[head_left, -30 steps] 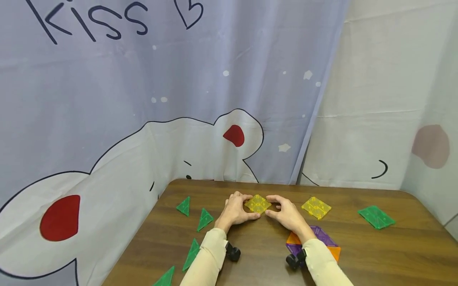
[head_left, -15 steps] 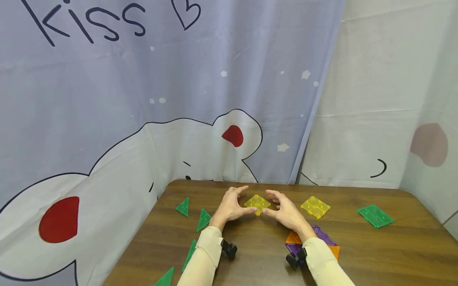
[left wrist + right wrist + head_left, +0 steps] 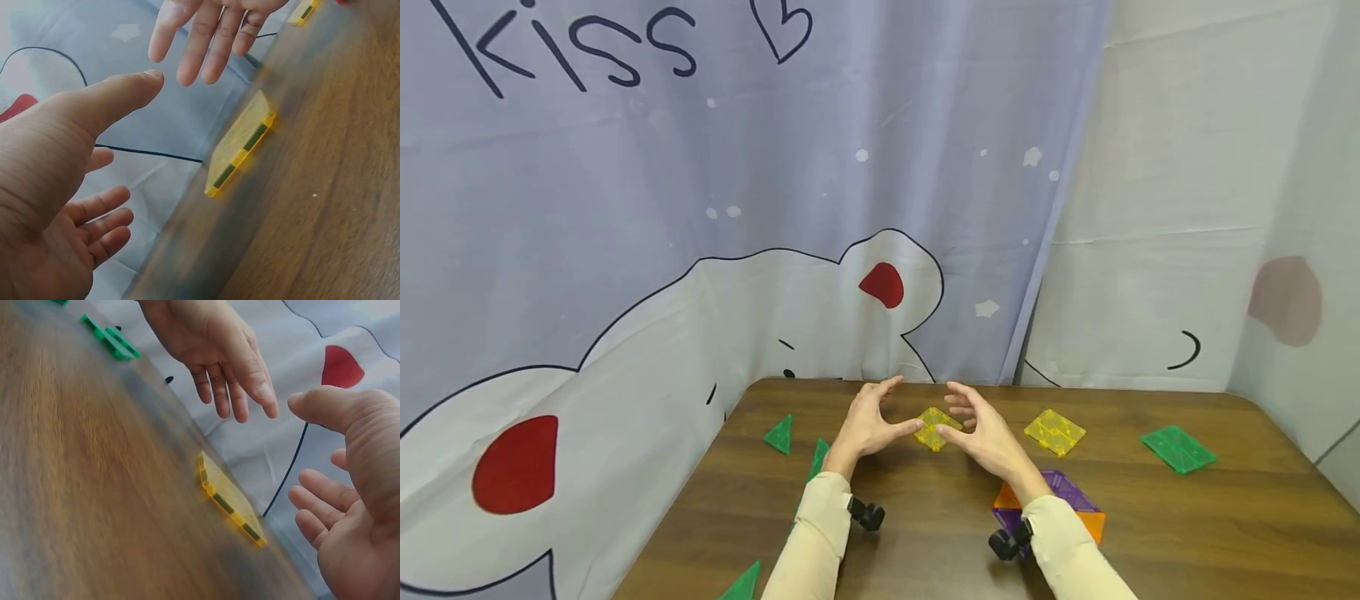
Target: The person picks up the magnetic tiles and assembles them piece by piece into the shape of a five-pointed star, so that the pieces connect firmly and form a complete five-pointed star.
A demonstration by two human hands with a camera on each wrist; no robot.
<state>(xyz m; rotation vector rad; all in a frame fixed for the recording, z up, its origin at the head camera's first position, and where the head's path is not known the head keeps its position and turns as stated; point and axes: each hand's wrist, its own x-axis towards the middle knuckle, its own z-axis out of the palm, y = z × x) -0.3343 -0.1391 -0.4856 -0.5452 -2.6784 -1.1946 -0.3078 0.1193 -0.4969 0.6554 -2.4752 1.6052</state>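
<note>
A translucent yellow diamond-shaped tile piece [image 3: 936, 416] lies flat on the table between my hands, and its edge shows dark strips in the left wrist view [image 3: 240, 150]. My left hand [image 3: 867, 427] is raised to its left with thumb and fingers spread apart. On the other side, my right hand [image 3: 987, 435] holds the same kind of pose, thumb pointing inward. Both wrist views show a gap between the hands and the yellow piece, and nothing in either palm. In the head view the thumbs overlap the piece's near edges.
Another yellow diamond [image 3: 1055, 432] lies to the right, then a green diamond [image 3: 1178, 450]. A purple and orange tile shape [image 3: 1071, 492] is partly hidden under my right forearm. Several green triangles [image 3: 779, 436] line the left side. A printed curtain [image 3: 820, 317] hangs behind the table [image 3: 940, 533].
Both hands have let go of the yellow diamond's sides and lifted, with fingers spreading wider. The left hand has drawn leftward. The yellow piece stays on the table.
</note>
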